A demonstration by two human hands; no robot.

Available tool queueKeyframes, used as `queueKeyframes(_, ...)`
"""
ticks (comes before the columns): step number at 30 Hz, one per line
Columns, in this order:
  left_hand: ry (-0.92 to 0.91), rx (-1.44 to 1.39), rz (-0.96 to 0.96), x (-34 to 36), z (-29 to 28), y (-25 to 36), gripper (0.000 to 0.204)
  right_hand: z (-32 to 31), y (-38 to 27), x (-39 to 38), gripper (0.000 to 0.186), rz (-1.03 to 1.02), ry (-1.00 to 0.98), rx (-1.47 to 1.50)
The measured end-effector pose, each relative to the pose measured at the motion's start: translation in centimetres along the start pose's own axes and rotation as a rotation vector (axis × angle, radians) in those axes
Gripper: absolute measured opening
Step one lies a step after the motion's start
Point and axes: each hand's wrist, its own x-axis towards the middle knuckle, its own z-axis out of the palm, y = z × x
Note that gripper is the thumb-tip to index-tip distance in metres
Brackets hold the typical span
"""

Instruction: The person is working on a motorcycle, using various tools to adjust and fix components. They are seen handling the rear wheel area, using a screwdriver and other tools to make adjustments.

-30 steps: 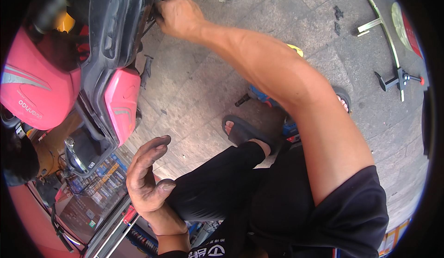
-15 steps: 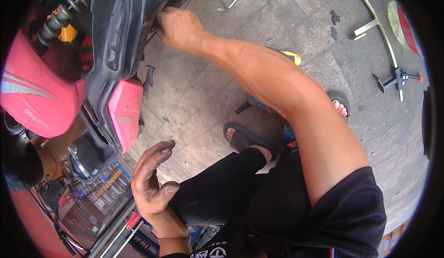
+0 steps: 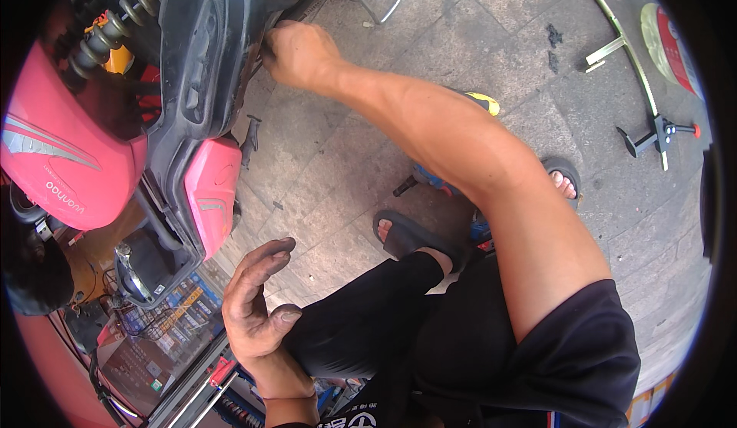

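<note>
A pink and black scooter (image 3: 73, 159) fills the left side. My right hand (image 3: 303, 52) is up at the edge of its long black plastic side part (image 3: 203, 52), near the top of the view. The fingers there are curled in, and their tips, with whatever they grip, are hidden against the scooter's underside. My left hand (image 3: 257, 297) is in the air above my left knee, beside the pink side panel (image 3: 213, 194). It is grimy, with thumb and fingers apart and nothing between them.
A coil shock absorber (image 3: 100, 44) shows at upper left. On the paved floor lie a blue power tool (image 3: 430, 182), a yellow and black object (image 3: 482, 102), dark scraps and, at far right, a metal bar with a black clamp (image 3: 656, 135). Boxed goods stand at lower left.
The scooter and my right hand sit slightly farther right and lower in the picture. My left hand has barely shifted and stays open.
</note>
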Motion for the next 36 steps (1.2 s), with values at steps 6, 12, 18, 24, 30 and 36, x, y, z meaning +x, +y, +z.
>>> queueKeyframes(6,0.002,-0.004,0.006,-0.1,-0.1,-0.1,0.071,0.0,0.3,-0.2,0.026,0.007,0.006,0.004)
queueKeyframes(12,-0.008,-0.011,0.006,0.1,0.0,0.1,0.070,0.3,-0.4,0.0,0.028,0.134,-0.037,0.065)
queueKeyframes(18,-0.005,-0.006,0.009,-0.1,0.0,0.0,0.070,0.2,-0.5,-0.3,0.029,0.041,0.116,0.070)
queueKeyframes(24,-0.004,-0.007,0.038,0.2,0.3,0.3,0.069,0.1,-0.4,-0.2,0.028,0.146,-0.003,0.062)
queueKeyframes(30,-0.049,-0.182,-0.179,2.1,1.6,-0.8,0.062,1.1,-1.1,0.1,0.029,0.248,0.099,0.127)
queueKeyframes(36,0.013,-0.280,-0.311,14.6,3.7,-11.5,0.039,0.9,-0.3,1.5,0.037,0.330,-0.118,0.022)
